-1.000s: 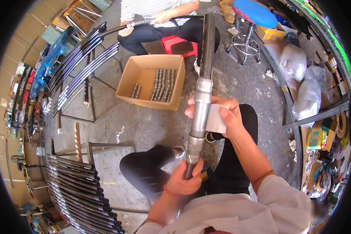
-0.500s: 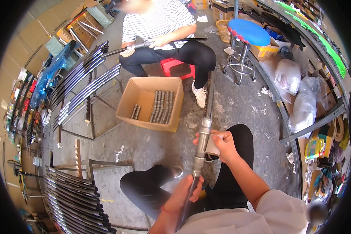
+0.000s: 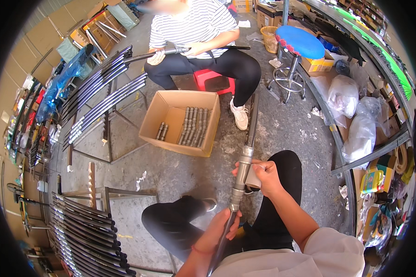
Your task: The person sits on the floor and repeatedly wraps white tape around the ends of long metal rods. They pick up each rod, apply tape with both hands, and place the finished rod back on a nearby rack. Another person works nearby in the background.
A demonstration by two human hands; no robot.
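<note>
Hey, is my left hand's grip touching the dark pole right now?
Touching. The head view shows the left hand's grip wrapped around the dark pole, just below the metal fitting.

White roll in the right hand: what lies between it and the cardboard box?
In the head view: the pipe, the tips of the right fingers, then floor.
</note>
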